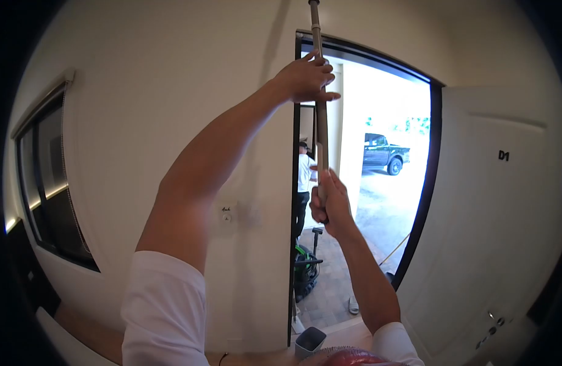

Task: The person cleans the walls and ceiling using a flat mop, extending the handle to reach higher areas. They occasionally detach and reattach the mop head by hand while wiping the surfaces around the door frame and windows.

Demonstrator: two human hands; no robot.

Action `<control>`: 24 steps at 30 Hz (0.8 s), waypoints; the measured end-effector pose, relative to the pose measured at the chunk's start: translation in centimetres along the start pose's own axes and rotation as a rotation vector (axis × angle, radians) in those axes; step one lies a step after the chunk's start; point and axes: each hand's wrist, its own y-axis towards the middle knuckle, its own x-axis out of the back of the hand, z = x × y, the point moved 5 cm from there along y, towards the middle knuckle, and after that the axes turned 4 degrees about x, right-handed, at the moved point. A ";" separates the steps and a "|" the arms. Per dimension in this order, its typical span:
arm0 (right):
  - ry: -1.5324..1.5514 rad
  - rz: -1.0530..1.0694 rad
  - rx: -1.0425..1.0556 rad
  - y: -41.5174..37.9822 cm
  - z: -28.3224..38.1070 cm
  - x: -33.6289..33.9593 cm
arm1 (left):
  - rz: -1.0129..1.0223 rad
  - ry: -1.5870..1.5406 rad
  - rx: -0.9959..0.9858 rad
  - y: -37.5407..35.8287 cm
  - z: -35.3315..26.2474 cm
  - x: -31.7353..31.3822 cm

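Note:
A long pole (322,125) runs upright in front of the doorway, and its top passes out of view above. My left hand (308,79) is raised high, its fingers round the pole near the top of the door frame. Lower down, my right hand (333,204) grips the same pole, with the fingers wrapped round it. Both arms are stretched upward.
Behind the pole is an open doorway with a dark frame (436,122). A white door marked D1 (488,201) stands at the right. Outside are a person (304,177) and a dark pickup (384,152). A window (52,183) is at the left, a grey bin (309,343) below.

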 end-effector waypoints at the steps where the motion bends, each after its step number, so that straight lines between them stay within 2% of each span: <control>1: -0.014 0.013 -0.028 -0.9 -1.6 0.2 | 0.058 0.031 -0.046 -1.1 -1.1 0.0; 2: -0.033 -0.029 -0.082 -2.0 -3.5 0.4 | 0.008 0.000 -0.072 -2.6 -2.1 -0.9; 3: 0.025 0.000 -0.139 -3.5 -5.3 0.7 | 0.077 -0.021 -0.072 -4.0 -3.4 -0.9; 6: 0.017 -0.028 -0.239 -8.6 -10.0 2.1 | 0.032 -0.075 -0.082 -8.4 -7.7 -2.8; 8: 0.016 -0.121 -0.232 -12.0 -13.7 3.1 | -0.009 -0.208 -0.095 -11.5 -11.0 -2.6; 12: -0.038 -0.135 -0.242 -18.8 -18.5 5.4 | 0.031 -0.307 -0.085 -15.7 -17.3 -1.8; 14: -0.086 -0.004 -0.218 -22.7 -19.9 5.6 | 0.211 -0.282 -0.056 -18.2 -20.5 -2.4; 16: -0.163 -0.012 -0.229 -27.6 -22.5 6.6 | 0.180 -0.331 -0.074 -21.4 -24.3 -2.1; 18: -0.079 0.007 -0.363 -33.3 -25.4 7.5 | 0.213 -0.368 -0.056 -24.6 -28.7 -1.5; 20: -0.124 0.009 -0.379 -38.9 -26.1 8.5 | 0.267 -0.371 -0.051 -27.4 -33.3 0.1; 22: -0.338 0.057 -0.333 -44.3 -27.0 10.0 | 0.317 -0.419 -0.046 -29.8 -38.0 1.6; 24: -0.229 -0.063 -0.537 -52.7 -32.8 12.5 | 0.502 -0.507 -0.032 -32.4 -43.3 2.8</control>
